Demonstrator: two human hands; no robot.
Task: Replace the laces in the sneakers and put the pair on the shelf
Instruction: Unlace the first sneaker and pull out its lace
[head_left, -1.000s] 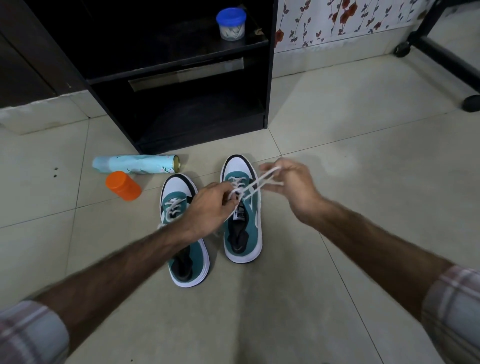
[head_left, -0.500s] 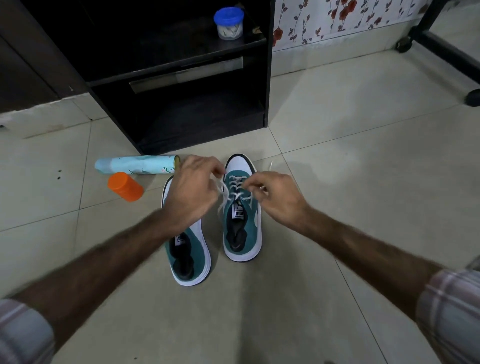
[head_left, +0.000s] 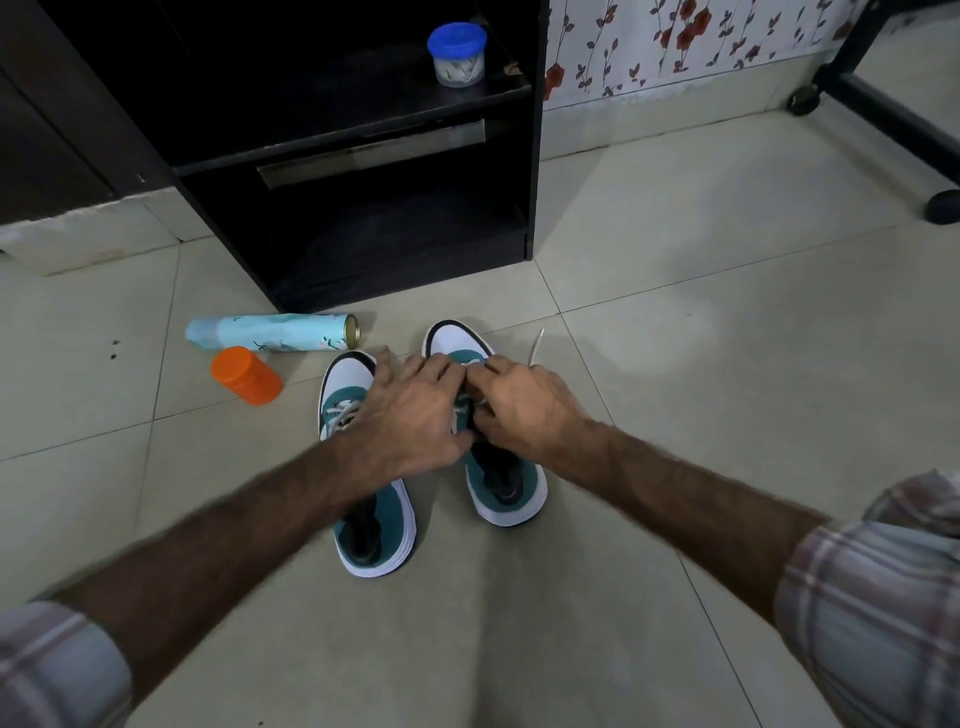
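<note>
A: Standing at twelve o'clock, what is seen?
B: A black shelf (head_left: 363, 156) is seen, a blue-lidded jar (head_left: 456, 54) on its upper board.
A: And the sneakers?
B: Both are set on the floor (head_left: 675, 312) at centre: left sneaker (head_left: 374, 525), right sneaker (head_left: 506, 483), toes toward the shelf.
A: The hands?
B: The left hand (head_left: 410, 415) and right hand (head_left: 524, 405) are pressed together over the right sneaker; its lace (head_left: 535, 348) is pinched by the right, while the left's grip cannot be told.
A: At ten o'clock?
B: A spray can (head_left: 270, 332) is laid flat, an orange cap (head_left: 245, 375) just beside.
</note>
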